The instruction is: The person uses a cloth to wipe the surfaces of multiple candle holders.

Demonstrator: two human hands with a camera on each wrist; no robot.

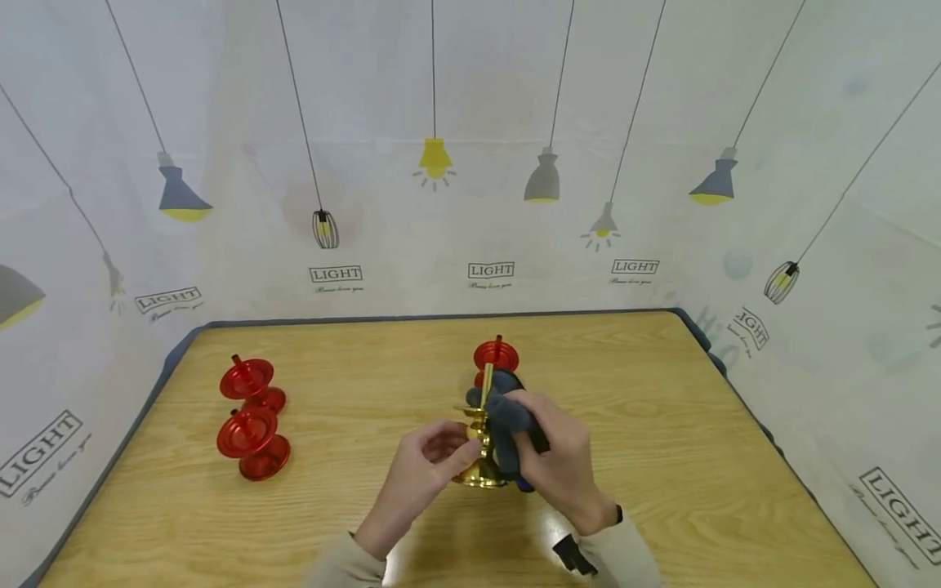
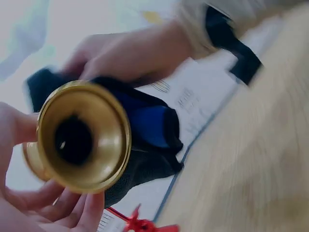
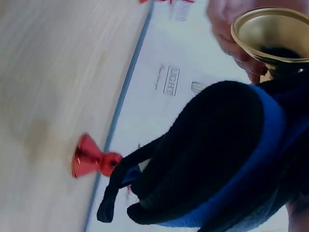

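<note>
My left hand holds a shiny gold candle holder upright by its stem and base, near the middle of the table. In the left wrist view, the hollow underside of its gold base faces the camera. My right hand grips a dark cloth against the holder's right side, close to the stem and upper dish. Blue trim and a strap loop show on this cloth in the right wrist view. The cloth hides part of the gold holder.
Just behind my hands stands a red candle holder, partly covered by the cloth. Two more red holders, one farther back and one nearer, stand on the left of the wooden table. A printed lamp-pattern curtain surrounds the table.
</note>
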